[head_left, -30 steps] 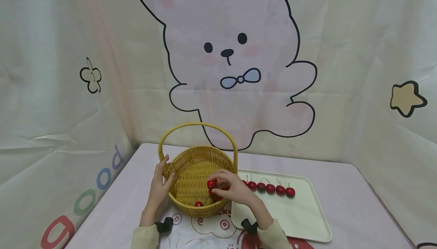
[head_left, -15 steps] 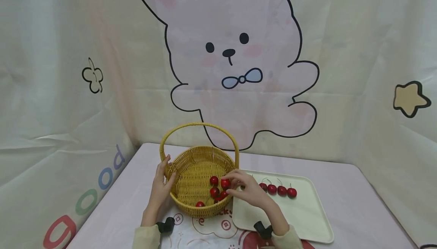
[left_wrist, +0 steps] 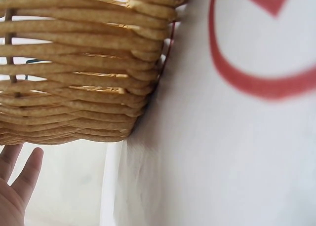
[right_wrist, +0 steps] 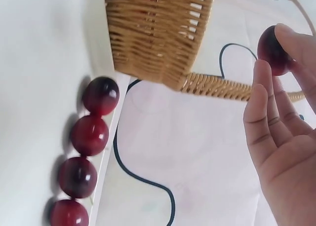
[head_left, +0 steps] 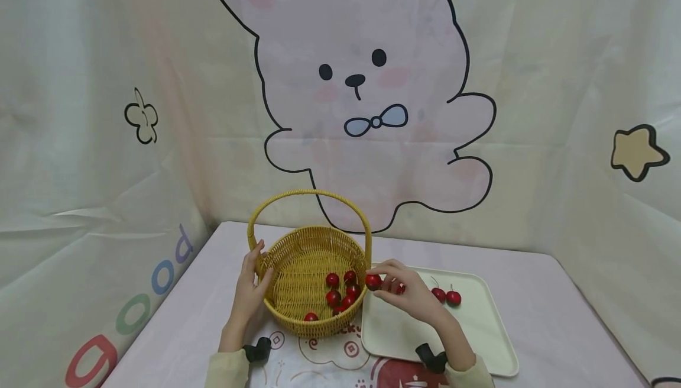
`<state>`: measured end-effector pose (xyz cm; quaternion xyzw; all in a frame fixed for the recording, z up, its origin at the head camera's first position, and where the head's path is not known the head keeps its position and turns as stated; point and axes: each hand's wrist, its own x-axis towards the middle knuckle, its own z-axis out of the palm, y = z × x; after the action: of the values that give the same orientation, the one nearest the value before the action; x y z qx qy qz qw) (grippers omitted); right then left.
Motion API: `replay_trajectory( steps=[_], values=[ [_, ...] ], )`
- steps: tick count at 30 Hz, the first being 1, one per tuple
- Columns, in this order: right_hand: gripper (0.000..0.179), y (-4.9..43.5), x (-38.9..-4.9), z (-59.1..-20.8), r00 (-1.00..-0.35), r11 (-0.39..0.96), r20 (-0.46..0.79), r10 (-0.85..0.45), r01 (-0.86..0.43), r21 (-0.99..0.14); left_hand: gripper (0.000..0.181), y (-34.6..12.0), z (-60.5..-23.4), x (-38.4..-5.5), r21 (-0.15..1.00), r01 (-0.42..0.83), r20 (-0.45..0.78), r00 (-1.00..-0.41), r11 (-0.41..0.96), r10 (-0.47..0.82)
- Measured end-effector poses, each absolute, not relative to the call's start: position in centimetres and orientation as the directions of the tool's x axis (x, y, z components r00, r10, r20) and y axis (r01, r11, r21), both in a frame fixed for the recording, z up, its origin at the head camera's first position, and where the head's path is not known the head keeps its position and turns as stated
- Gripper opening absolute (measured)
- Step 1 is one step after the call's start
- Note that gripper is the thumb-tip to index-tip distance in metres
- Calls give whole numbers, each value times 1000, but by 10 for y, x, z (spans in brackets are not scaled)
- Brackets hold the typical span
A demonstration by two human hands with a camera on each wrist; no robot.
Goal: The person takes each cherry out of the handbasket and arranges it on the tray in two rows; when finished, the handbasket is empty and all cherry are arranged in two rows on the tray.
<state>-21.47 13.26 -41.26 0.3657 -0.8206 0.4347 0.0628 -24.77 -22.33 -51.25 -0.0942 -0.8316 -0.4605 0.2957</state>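
A single cherry (head_left: 373,282) is pinched between thumb and fingertips by the right hand (head_left: 412,296), the other fingers lying loosely bent, and is held in the air just beside the right side of the basket (head_left: 314,330), close to the foot of the handle (head_left: 308,191). By the left hand (head_left: 248,290) the basket's left side is touched at the rim — fingers fairly straight, thumb set apart from them; how firmly the basket is steadied cannot be told. Inside the basket, a small cluster of cherries (head_left: 333,298) is gathered towards the right wall, with one more lying apart near the front. On the tray (head_left: 479,317), beside the basket, a row of cherries (right_wrist: 89,135) is left near the edge; in the head view it is partly hidden by the right hand. The step in hand is judged to be the passing of one cherry from tray to basket, with the rim not yet crossed. For the next move, a small lift over the rim seems called for, with the handle's foot avoided — and a low, gentle release, so that rolling is kept slight.
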Motion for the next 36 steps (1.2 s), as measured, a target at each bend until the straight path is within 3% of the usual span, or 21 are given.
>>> replay_trajectory(
  steps=[12,21,36],
  values=[
    [39,166,-213,-415,-698,372,513,-499,-708,-600,69,-223,-513,-247,715,425,573,-812,555,-115],
    [39,189,-213,-419,-732,460,515,-447,-681,-569,70,-222,-512,-248,712,447,585,-804,541,-106],
    [38,242,-242,-465,-751,576,534,-388,-650,-496,69,-223,-514,-249,709,439,585,-803,552,-113]
  ],
)
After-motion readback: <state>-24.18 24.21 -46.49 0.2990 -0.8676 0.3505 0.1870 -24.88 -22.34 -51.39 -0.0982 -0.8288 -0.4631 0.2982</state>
